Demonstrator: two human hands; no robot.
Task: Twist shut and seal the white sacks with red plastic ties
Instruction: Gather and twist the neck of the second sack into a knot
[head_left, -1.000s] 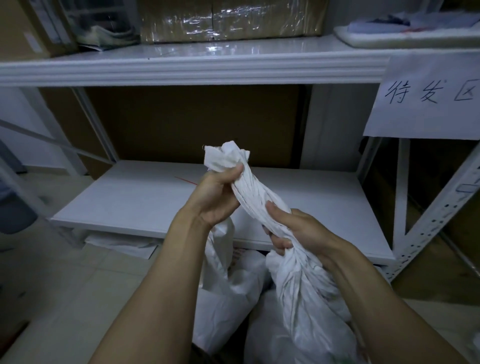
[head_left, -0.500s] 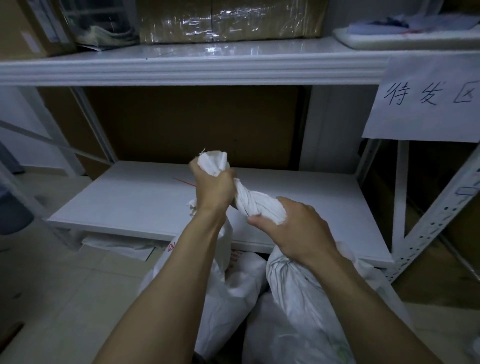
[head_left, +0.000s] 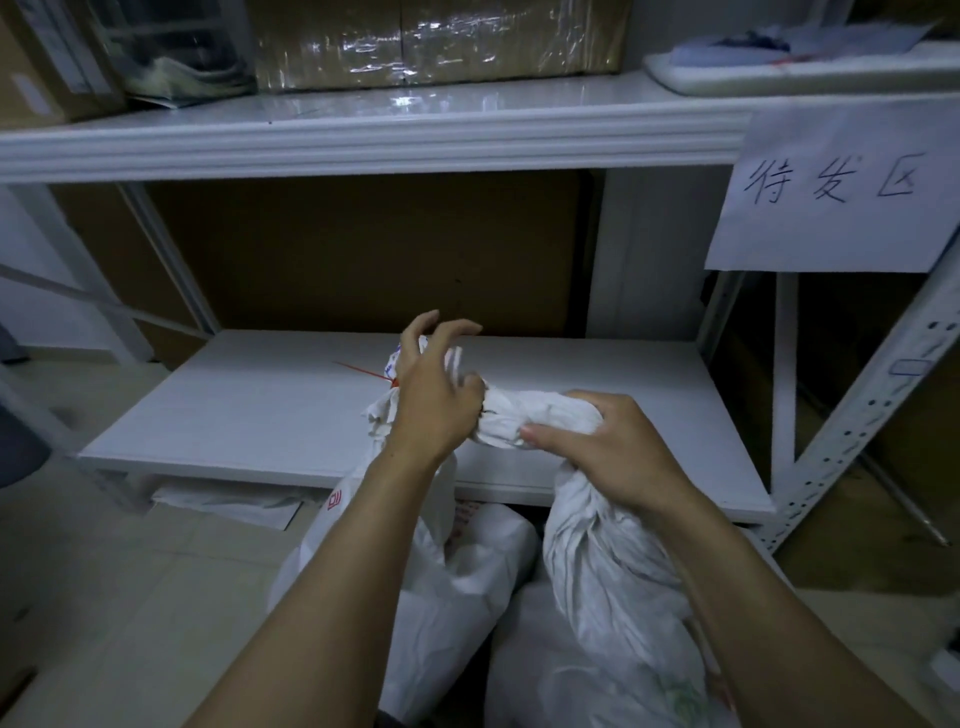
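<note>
The white sack stands on the floor in front of the low shelf, its top wrung into a tight twisted neck that bends over to the left, level with the shelf's front edge; the right hand is clenched around that neck from above, thumb underneath, fingers wrapped fully closed on the cloth; the left hand is at the neck's loose end, palm against the bunched fabric, its fingers spread and lifted, so it presses rather than grips. A thin red tie lies on the shelf just behind the left hand, partly hidden by it; a second white sack slumps beside the first, under the left forearm; above, an upper shelf carries wrapped cardboard boxes; a handwritten paper sign hangs at the right.
</note>
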